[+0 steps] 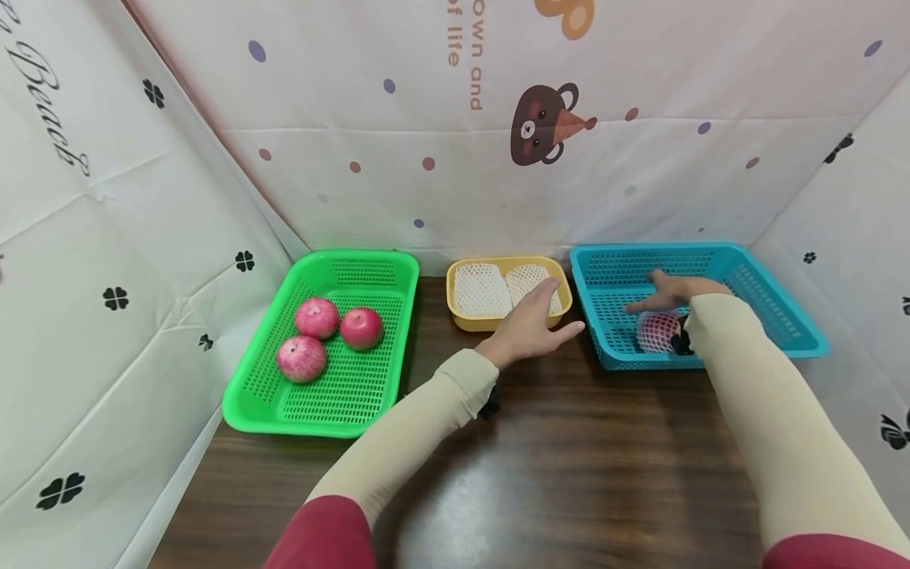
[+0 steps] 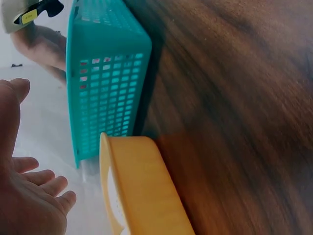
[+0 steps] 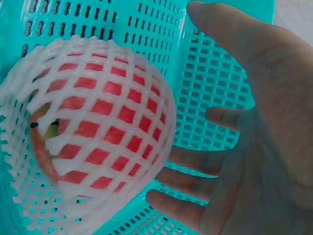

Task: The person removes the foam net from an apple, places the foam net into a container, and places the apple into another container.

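In the blue basket (image 1: 611, 359) lies a red apple in a white foam net (image 3: 117, 132). My right hand (image 1: 671, 292) is over this basket, fingers extended beside the netted apple; whether the fingertips touch the net I cannot tell. My left hand (image 1: 529, 328) hovers at the front right of a small yellow basket (image 1: 472, 324), thumb and fingers spread, holding nothing. Inside the yellow basket are two stacks of white foam nets (image 1: 482, 290), the right one partly covered by my left hand. The left wrist view shows my left palm (image 2: 29, 200) beside both baskets.
A green basket (image 1: 334, 431) stands on the left with three bare red apples (image 1: 361, 328) grouped toward its back. The dark wooden table (image 1: 569, 474) runs in front of the baskets. Printed white cloth (image 1: 398, 190) hangs behind and at both sides.
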Tool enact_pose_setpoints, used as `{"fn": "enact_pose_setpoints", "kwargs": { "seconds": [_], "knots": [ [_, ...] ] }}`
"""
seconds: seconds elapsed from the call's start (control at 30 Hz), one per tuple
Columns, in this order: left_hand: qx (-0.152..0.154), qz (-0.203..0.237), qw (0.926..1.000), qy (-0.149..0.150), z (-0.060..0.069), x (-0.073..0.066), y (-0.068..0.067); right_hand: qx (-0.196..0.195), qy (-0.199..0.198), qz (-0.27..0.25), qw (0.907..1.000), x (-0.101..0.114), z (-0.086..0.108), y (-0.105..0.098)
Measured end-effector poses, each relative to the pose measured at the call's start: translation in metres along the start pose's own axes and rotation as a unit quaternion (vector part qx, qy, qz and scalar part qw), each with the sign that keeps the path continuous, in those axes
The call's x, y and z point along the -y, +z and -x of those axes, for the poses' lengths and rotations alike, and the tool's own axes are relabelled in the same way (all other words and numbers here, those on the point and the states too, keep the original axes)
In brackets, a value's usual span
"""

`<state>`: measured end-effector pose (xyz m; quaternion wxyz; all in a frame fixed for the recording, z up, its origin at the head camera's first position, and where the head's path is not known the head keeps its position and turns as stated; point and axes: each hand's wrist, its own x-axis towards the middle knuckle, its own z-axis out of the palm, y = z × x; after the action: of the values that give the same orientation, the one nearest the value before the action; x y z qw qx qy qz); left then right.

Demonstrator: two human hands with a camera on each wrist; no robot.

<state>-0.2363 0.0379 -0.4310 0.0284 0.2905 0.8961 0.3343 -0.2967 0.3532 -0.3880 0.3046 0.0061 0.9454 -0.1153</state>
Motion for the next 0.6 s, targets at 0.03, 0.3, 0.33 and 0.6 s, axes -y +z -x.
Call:
{"fn": "enact_pose_setpoints", "kwargs": {
  "seconds": [0.03,0.3,0.33,0.6],
  "knots": [
    [0.001,0.002,1.0000,-0.001,-0.001,0.000,0.001,0.000,0.000,0.003,1.0000,0.000,0.000,-0.001],
    [0.006,0.008,0.9999,0.006,-0.007,-0.004,0.014,-0.002,0.017,0.012,0.9998,-0.002,0.001,-0.004],
    [0.006,0.006,0.9999,0.006,-0.007,-0.004,0.016,-0.002,0.020,0.012,0.9997,-0.002,0.001,-0.003],
    [0.022,0.004,0.9997,-0.002,-0.007,-0.008,0.032,0.036,0.025,-0.010,0.9990,-0.009,0.000,0.004]
  ]
}}
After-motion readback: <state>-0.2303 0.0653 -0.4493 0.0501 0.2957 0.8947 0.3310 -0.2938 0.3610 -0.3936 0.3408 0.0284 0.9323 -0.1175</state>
